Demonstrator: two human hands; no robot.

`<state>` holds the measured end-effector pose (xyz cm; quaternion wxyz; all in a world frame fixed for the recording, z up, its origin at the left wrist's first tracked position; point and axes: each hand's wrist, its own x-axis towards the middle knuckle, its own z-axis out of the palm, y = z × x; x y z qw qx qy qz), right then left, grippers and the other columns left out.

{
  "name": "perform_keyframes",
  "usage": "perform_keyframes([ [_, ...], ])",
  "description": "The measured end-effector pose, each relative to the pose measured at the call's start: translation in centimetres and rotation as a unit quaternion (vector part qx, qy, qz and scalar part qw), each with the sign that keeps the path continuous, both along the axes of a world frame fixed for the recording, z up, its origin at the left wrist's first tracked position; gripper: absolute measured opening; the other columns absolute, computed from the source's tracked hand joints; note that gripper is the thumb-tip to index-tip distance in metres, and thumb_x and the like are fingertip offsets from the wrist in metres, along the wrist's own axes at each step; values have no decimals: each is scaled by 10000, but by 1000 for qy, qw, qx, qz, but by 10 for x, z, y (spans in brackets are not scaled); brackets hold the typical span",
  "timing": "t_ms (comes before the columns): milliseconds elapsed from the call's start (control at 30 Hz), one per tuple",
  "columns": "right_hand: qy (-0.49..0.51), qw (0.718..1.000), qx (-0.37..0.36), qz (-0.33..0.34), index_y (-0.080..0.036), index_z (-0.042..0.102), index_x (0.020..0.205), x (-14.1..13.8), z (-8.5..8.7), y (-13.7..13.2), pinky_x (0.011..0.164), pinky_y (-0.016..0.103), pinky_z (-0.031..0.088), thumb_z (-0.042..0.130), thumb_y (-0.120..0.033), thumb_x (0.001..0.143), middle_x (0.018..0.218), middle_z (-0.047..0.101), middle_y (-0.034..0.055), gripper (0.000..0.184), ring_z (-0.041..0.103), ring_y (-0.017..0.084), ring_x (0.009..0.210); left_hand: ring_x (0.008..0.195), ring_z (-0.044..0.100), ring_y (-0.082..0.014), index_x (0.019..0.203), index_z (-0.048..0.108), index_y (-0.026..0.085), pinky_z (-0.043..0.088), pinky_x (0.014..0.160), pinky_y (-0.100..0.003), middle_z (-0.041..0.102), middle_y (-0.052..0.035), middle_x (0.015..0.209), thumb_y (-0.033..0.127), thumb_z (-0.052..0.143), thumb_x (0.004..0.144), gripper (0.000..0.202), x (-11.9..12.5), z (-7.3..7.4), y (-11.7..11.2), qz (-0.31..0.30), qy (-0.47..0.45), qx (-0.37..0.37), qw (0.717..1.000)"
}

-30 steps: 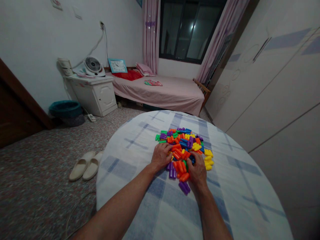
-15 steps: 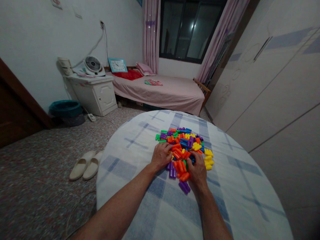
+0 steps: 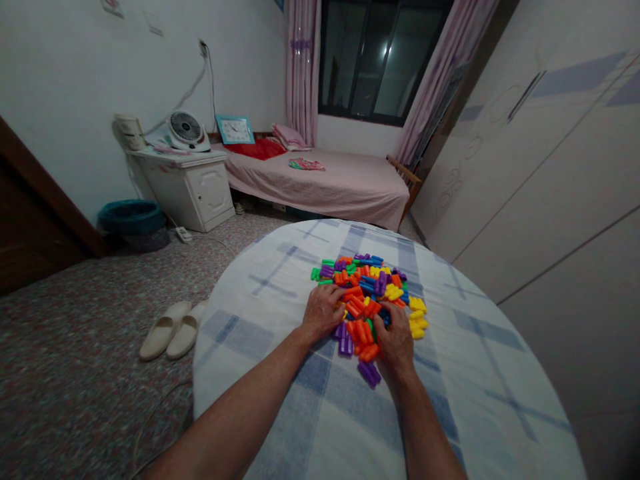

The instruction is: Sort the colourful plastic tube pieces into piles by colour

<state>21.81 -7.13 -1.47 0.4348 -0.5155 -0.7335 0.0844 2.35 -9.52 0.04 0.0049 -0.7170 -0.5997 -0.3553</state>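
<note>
I have both hands at a pile of plastic pieces (image 3: 356,308) in the middle of the round worktop (image 3: 480,373); taking that pile as my dial, twelve points away from me. My left hand (image 3: 323,311) sits at nine o'clock, fingers bent over the edge of the pile, a bit of yellow showing by the fingertips; I can't tell whether it grips anything. My right hand (image 3: 396,339) is at between four and five, thumb and fingers curled about a dark blue piece (image 3: 384,317), though I can't tell from here whether they pinch it.

Between the hands lie orange pieces (image 3: 360,331). Yellow pieces (image 3: 417,321) are at between three and four, just beside the right hand, green pieces (image 3: 315,274) at ten, and a purple piece (image 3: 369,374) at six, nearest me. Beyond the worktop, I see the bed (image 3: 340,187) at eleven, the fan (image 3: 185,128) on its cabinet (image 3: 210,193) at ten, and the slippers (image 3: 164,338) at nine.
</note>
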Motion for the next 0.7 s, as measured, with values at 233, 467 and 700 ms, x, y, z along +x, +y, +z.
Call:
perform_keyframes([
  [233,-1,1000,2,3,-183,578,1015,0,0,0,926,420,404,469,-344,810,1029,601,103,282,523,232,1006,1039,519,-218,1083,602,214,411,940,-390,605,-54,1069,223,571,780,305,0,0,0,0,-1,-6,1000],
  [467,0,1000,6,0,-184,578,1010,0,0,0,929,430,400,462,-355,813,1032,604,106,285,525,235,1003,1040,520,-217,1076,604,208,413,941,-392,608,-56,1074,213,570,781,297,1,1,-1,1,-1,-5,1000],
  [700,-2,1000,-7,1,-177,575,1018,0,1,-1,939,418,392,466,-360,815,1037,602,107,295,516,234,1012,1033,520,-216,1085,605,200,415,939,-389,613,-57,1055,207,567,778,309,0,3,-2,0,-2,-7,1000],
])
